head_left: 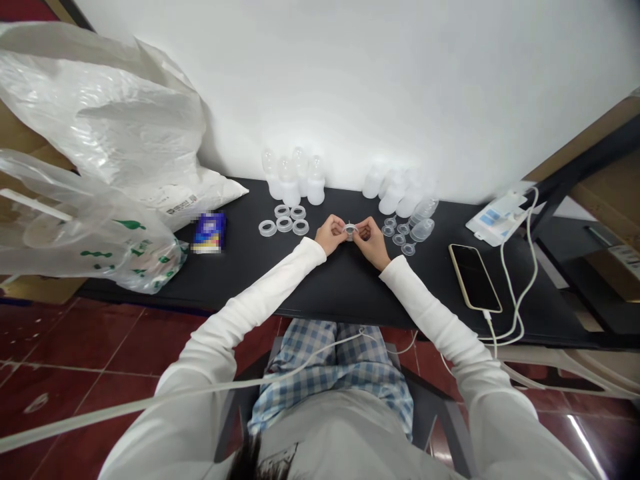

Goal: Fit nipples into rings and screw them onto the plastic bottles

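Between my two hands, just above the black table, is a white screw ring [351, 228] with a small clear tip, perhaps a nipple, poking up through it. My left hand [331, 234] pinches its left side, and my right hand [371, 241] pinches the right side. Left of my hands lie several white rings [285, 223]. To the right sit several clear silicone nipples [399, 238] and clear dome caps [423, 229]. Behind them stand white bottles [393, 199] without tops. Farther left, several capped bottles [291, 191] stand upright near the wall.
A blue packet [209, 233], a white plastic sack [115, 113] and a clear bag with green print [135, 247] occupy the left. On the right lie a phone [475, 278] with its charging cable [504, 267] and a white-and-blue package [497, 217]. Another cable [200, 389] crosses above my lap.
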Demonstrator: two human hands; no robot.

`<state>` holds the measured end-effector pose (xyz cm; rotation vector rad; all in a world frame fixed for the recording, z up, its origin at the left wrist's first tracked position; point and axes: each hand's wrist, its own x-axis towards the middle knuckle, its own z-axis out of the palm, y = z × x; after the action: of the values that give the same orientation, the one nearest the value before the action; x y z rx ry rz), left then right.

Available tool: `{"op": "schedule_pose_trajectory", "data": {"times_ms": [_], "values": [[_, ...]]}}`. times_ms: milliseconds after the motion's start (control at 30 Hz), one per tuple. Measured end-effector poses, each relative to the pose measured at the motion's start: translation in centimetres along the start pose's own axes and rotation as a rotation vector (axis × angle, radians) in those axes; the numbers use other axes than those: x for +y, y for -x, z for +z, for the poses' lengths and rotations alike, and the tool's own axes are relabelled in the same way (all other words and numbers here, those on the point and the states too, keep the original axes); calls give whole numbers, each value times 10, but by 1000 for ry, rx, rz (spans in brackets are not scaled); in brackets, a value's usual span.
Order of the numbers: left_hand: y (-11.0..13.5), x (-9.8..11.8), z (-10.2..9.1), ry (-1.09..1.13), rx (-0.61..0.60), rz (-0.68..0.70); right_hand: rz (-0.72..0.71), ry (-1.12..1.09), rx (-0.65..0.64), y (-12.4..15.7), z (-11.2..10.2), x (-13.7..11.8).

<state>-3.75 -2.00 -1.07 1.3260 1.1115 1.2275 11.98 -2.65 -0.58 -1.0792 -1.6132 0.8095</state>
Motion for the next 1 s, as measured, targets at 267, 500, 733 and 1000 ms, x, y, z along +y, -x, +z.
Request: {"op": "schedule_pose_trajectory", "data": {"times_ms": [267,500,733,1000], "values": [[-2,1,-3,105,-19,51,-18,-117,-19,-2,-3,3],[-4,9,-4,61,-55,224,78,-204,-131,-5,-11,-4],[-37,1,14,78,-2,179,10,-97,255,-11,-20,-2],[-127,1,68,-62,220,126,-23,41,517,-14,-32,3]]}}
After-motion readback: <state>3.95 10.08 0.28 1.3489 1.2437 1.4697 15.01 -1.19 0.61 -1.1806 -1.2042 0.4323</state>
